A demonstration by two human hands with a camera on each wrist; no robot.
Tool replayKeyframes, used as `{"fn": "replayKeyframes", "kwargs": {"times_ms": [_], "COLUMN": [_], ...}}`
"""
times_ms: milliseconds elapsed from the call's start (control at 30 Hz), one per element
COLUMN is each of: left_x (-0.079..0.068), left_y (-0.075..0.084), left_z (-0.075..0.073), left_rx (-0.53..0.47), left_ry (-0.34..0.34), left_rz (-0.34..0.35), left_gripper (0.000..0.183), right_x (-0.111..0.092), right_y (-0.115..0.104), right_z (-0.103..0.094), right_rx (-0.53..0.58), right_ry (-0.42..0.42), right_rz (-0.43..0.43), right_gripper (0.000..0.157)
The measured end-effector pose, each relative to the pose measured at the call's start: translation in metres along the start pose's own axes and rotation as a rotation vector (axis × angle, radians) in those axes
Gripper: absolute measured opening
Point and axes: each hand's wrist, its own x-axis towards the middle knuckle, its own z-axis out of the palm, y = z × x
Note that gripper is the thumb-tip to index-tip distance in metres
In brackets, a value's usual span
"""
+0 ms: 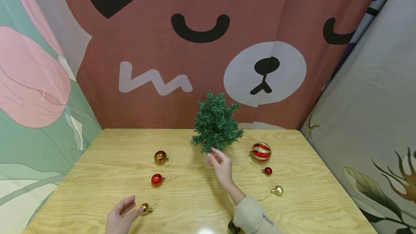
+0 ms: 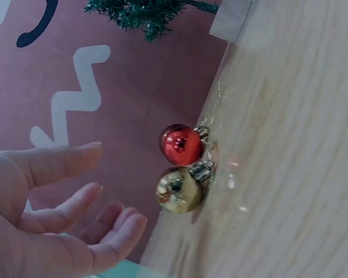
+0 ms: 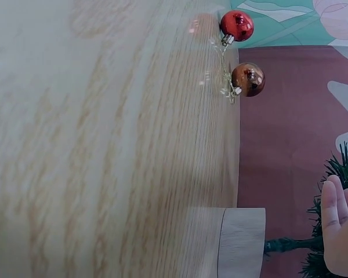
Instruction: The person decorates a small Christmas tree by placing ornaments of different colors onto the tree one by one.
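A small green artificial Christmas tree (image 1: 216, 122) stands near the back of the wooden table, and the right wrist view shows its pale round base (image 3: 243, 243). Right at its lower front branches is my right hand (image 1: 222, 167), fingers fairly straight, with no ornament visible in it. My left hand (image 1: 121, 215) hovers at the front left, thumb and fingers spread apart with nothing between them. Beside its fingertips lies a shiny gold ball ornament (image 1: 144, 209) with a thin gold string. A red ball (image 2: 181, 144) shows past the gold one in the left wrist view.
A brown-copper ball (image 1: 160, 157) lies behind the red one on the left. On the right rest a large red-and-gold striped ball (image 1: 261, 151), a small dark red ball (image 1: 268, 170) and a pale gold ball (image 1: 278, 190). A printed bear curtain (image 1: 146, 111) hangs behind the table.
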Motion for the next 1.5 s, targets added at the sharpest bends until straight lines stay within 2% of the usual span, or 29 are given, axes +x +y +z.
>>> {"fn": "replayKeyframes", "kwargs": {"times_ms": [200,400,600,967,1500], "left_x": [0.005,0.01,0.012,0.014,0.016], "left_y": [-0.005,-0.012,-0.015,-0.012,-0.014], "left_z": [0.001,0.005,0.008,0.013,0.011], "left_rx": [0.066,0.132,0.181,0.275,0.325], "left_ry": [-0.042,-0.074,-0.089,-0.102,-0.081], "left_rz": [-0.022,0.031,0.038,0.04,0.072], "left_gripper": [0.065,0.061,0.058,0.046,0.034], "right_x": [0.0,0.001,0.002,0.004,0.004], "right_y": [0.0,0.0,0.0,0.001,0.002], "right_z": [-0.001,-0.001,-0.002,-0.003,-0.003], "right_rx": [-0.003,-0.011,-0.001,-0.004,0.004], "right_ry": [-0.001,-0.014,-0.031,-0.04,-0.05], "right_rz": [0.0,0.011,0.015,0.022,0.009], "right_gripper": [0.026,0.026,0.027,0.026,0.026]}}
